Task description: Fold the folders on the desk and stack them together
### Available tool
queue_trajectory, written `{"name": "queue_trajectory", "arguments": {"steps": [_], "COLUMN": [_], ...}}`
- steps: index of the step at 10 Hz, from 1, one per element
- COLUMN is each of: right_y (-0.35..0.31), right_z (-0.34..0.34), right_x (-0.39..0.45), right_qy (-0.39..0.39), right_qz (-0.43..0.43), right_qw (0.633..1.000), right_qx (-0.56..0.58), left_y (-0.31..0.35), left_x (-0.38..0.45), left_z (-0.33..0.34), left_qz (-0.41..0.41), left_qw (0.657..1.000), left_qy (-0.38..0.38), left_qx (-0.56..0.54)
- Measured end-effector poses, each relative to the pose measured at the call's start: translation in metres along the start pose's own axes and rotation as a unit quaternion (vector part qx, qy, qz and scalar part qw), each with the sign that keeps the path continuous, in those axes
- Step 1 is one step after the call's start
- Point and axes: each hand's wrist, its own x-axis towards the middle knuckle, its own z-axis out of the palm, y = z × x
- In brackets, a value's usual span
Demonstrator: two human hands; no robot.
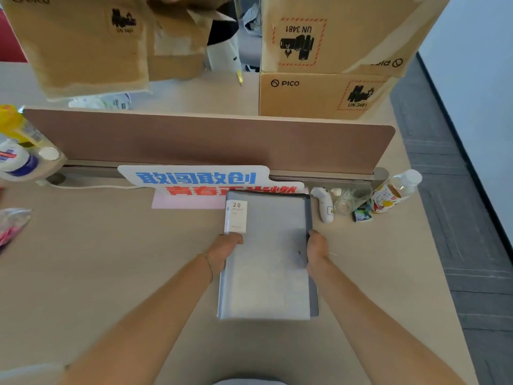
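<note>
A stack of closed grey folders (268, 262) lies on the beige desk (111, 259), a little right of centre. The top one carries a white label reading "20" at its far left corner. A darker folder edge shows along the stack's right side. My left hand (226, 250) grips the stack's left edge just below the label, thumb on top. On the opposite side, my right hand (316, 252) grips the right edge. Both forearms reach in from the bottom of the view.
A white sign with blue and red characters (200, 180) lies behind the folders, against a brown divider (208, 140). A white controller (324, 204), a glass, a small box and a bottle (394, 191) sit to the right. Cardboard boxes (319, 93) stand beyond.
</note>
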Motion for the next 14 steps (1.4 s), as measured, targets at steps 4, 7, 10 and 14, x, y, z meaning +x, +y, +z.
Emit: {"name": "queue_trajectory", "arguments": {"steps": [4,7,10,14], "right_y": [0.010,0.016,0.016,-0.018], "right_z": [0.006,-0.006,-0.020,-0.049], "right_x": [0.018,0.007,-0.029,-0.177], "right_qy": [0.015,-0.001,-0.105,-0.182], "right_qz": [-0.068,-0.106,-0.120,-0.406], "right_qw": [0.996,0.990,0.987,0.892], "right_qx": [-0.061,-0.088,0.011,0.080], "left_y": [-0.015,-0.023,-0.017,0.033], "left_x": [0.026,0.020,-0.006,-0.180], "left_z": [0.016,0.025,0.032,0.055], "left_qz": [0.024,0.037,0.081,0.537], "left_qw": [0.992,0.976,0.963,0.827], "left_qy": [0.109,0.157,0.218,0.164], "left_qx": [0.052,0.145,0.136,0.030]}}
